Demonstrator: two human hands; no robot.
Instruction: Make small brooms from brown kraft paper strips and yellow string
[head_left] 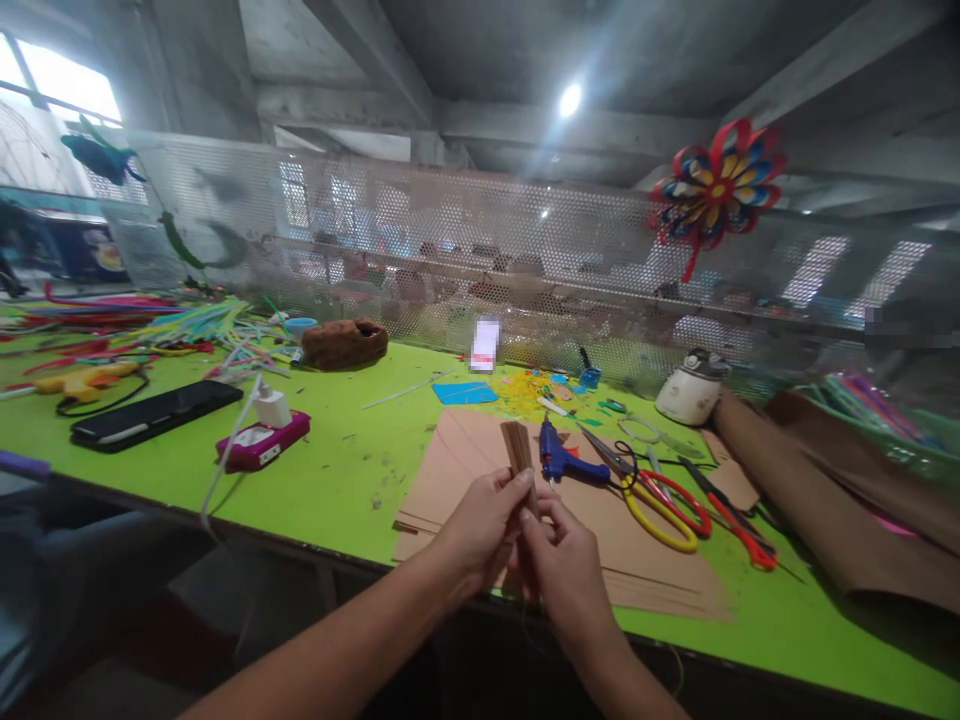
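Note:
A narrow bundle of brown strips (516, 447) stands up between my two hands, near the table's front edge. My left hand (484, 520) grips it from the left, thumb and fingers pressed on its middle. Close beside it, my right hand (564, 560) is closed round the bundle's lower part, which the fingers mostly hide. Under both hands lie stacked sheets of brown paper (457, 460). A blue glue gun (562, 458) rests on the sheets just beyond my right hand. To its right are yellow-handled scissors (656, 515) and red-handled scissors (694, 500).
On the green table (345, 450) sit a magenta power strip (266, 443), a black case (157, 412) and a brown pouch (345, 343). A blue card (465, 393) and yellow scraps lie behind the sheets. A white kettle (690, 390) and brown roll (810, 500) stand right.

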